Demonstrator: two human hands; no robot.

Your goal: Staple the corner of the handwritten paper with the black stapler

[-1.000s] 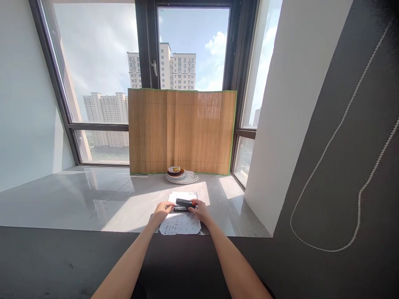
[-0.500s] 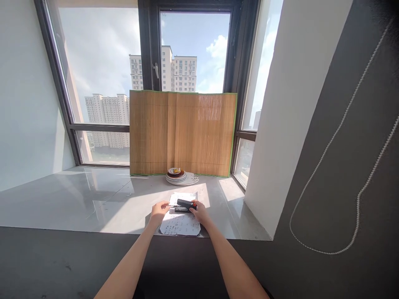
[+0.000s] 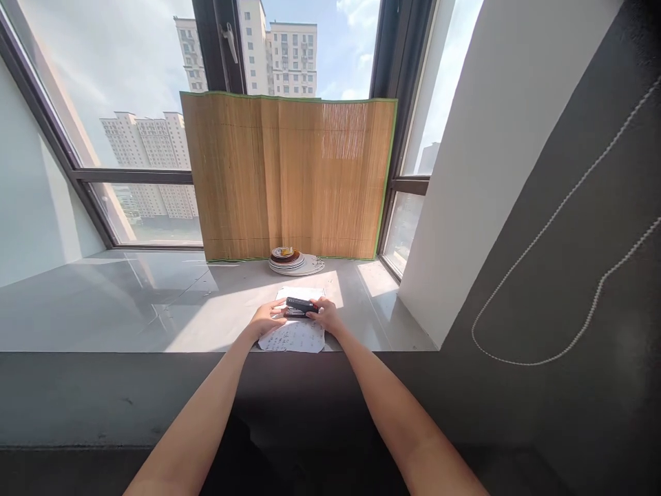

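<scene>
A black stapler (image 3: pixel 301 305) is held level over sheets of white paper (image 3: pixel 293 339) with handwritten marks, near the front edge of the sill. My right hand (image 3: pixel 326 315) is closed around the stapler's right end. At its left end, my left hand (image 3: pixel 266 320) has its fingers and thumb curled about the tip, above and below. A pale strip shows between the stapler's upper and lower parts; its details are too small to make out.
Behind the paper, a stack of plates (image 3: pixel 288 260) stands on the grey windowsill (image 3: pixel 227 303). A bamboo mat (image 3: pixel 294 179) leans upright against the window. To the right, a beaded cord (image 3: pixel 542 238) hangs in front of the dark wall.
My left hand has come in from beside the stapler onto its left end, and the gap between the stapler's parts looks narrower. The head view has shifted, so the sill appears higher.
</scene>
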